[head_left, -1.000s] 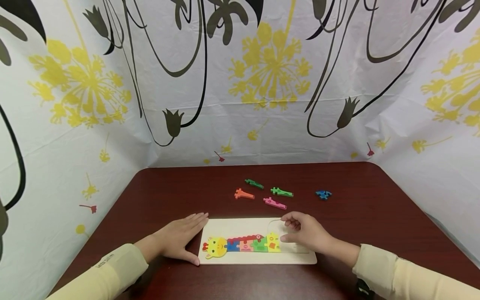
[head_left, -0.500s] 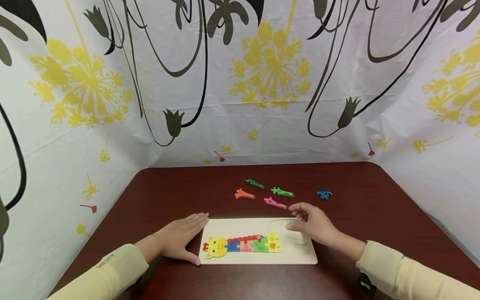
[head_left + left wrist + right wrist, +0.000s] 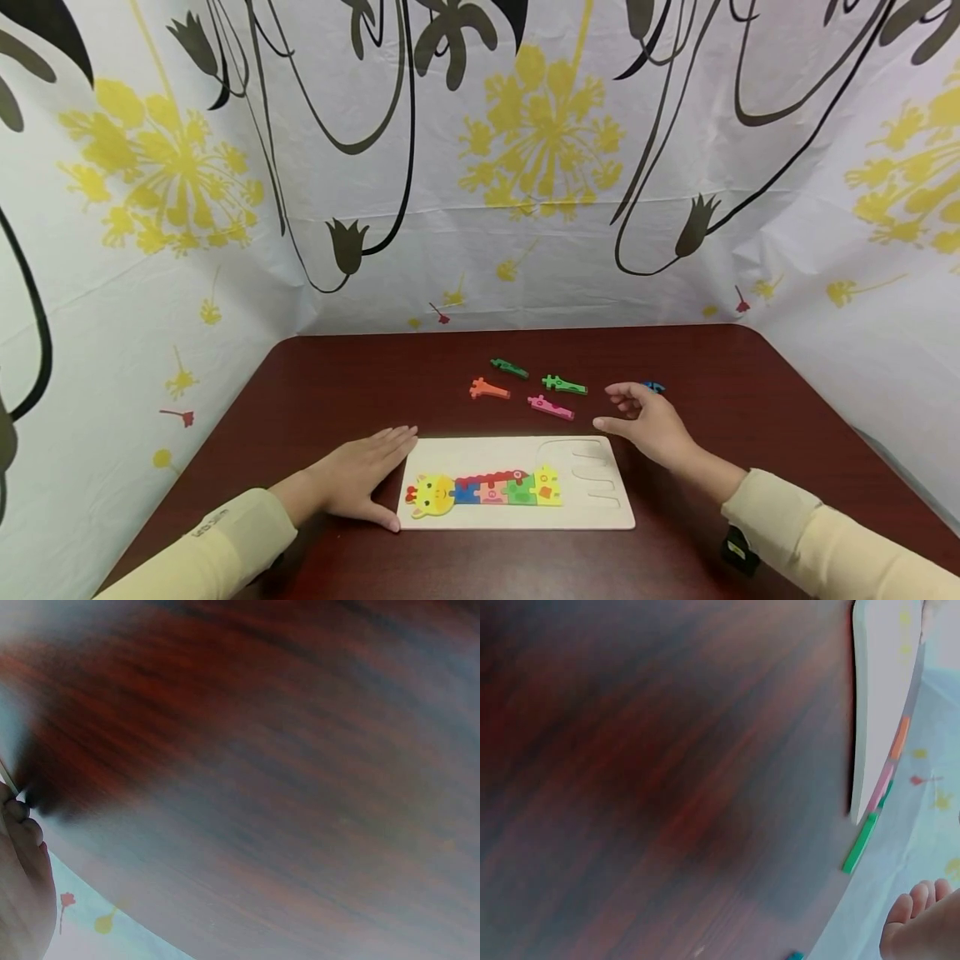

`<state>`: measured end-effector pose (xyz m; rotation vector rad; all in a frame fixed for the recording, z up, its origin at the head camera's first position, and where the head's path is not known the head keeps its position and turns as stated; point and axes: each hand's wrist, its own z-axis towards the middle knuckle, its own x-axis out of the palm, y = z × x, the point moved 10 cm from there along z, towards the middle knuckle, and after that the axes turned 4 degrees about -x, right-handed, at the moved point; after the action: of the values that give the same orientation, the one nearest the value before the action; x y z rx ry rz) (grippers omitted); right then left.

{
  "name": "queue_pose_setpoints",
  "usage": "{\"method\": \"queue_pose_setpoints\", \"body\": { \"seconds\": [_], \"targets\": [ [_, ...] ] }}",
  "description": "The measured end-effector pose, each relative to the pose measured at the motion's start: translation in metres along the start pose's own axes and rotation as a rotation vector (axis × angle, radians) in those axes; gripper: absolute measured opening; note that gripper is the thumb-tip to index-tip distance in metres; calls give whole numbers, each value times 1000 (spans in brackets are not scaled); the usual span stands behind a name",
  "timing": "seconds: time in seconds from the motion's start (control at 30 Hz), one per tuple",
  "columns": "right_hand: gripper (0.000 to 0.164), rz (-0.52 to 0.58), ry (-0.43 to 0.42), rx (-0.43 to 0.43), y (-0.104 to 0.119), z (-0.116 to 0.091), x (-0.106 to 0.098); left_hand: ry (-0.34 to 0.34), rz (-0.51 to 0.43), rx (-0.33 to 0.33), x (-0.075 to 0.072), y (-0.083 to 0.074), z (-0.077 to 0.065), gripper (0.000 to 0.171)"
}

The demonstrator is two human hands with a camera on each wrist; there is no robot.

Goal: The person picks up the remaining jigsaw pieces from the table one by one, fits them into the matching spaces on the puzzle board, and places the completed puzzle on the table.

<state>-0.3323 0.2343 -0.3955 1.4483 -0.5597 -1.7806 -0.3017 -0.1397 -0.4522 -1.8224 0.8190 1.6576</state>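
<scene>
Puzzle board (image 3: 480, 454) lies on bench (image 3: 337, 379), my left hand (image 3: 363, 477) flat at its left edge. My right hand (image 3: 649, 423) has just left board, now near blue piece (image 3: 655, 387), fingers (image 3: 625, 388) part wide, holding nothing. Outlines (image 3: 594, 479) show, unfilled; work looks unfinished.

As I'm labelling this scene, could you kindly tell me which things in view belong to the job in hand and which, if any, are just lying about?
Likely part of the job:
puzzle board
fitted giraffe pieces
orange piece
pink piece
light green piece
dark green piece
blue piece, partly hidden by the right hand

Just surroundings:
table
patterned cloth
black wrist device
</scene>
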Motion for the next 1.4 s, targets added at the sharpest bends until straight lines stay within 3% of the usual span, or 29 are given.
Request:
{"method": "queue_pose_setpoints", "body": {
  "seconds": [0.53, 0.87, 1.4],
  "targets": [
    [69, -22, -94, 67, -33, 16, -37, 9, -1, -3, -1, 0, 1, 116],
    [66, -50, -138, 40, -52, 22, -54, 16, 11, -2, -1, 1, 1, 116],
    [68, -86, -101, 69, -81, 31, -63, 14, 4, 2, 0, 0, 1, 115]
  ]
}}
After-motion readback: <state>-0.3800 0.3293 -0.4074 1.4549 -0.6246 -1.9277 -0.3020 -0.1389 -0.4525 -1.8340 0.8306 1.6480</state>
